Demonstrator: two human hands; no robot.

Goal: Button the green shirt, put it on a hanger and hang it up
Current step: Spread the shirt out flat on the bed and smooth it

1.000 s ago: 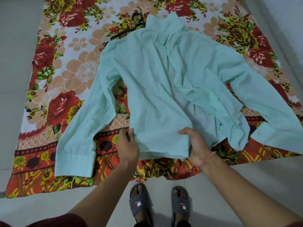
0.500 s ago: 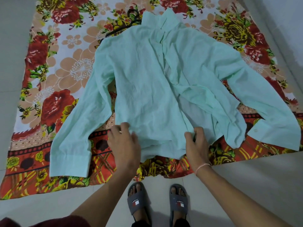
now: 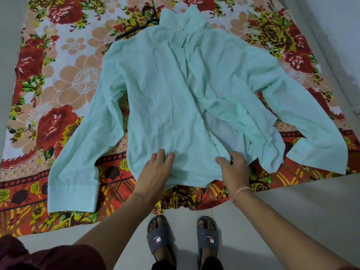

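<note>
The pale green shirt (image 3: 171,98) lies spread on a flowered sheet (image 3: 64,78), collar away from me and both sleeves out to the sides. Its front stands partly open on the right side, with a white button visible along the placket. My left hand (image 3: 155,172) rests flat on the hem of the left front panel, fingers apart. My right hand (image 3: 232,168) pinches the edge of that panel near the hem. A black hanger (image 3: 134,30) lies under the shirt's left shoulder, with only part of it showing.
The flowered sheet covers the floor ahead; pale tiles (image 3: 303,207) surround it. My feet in grey slippers (image 3: 159,236) stand at the sheet's near edge. A wall (image 3: 339,36) runs along the right side.
Both hands let the hem down onto the sheet. My left hand went from gripping the fabric to lying flat on it. The front panel lies smoother now.
</note>
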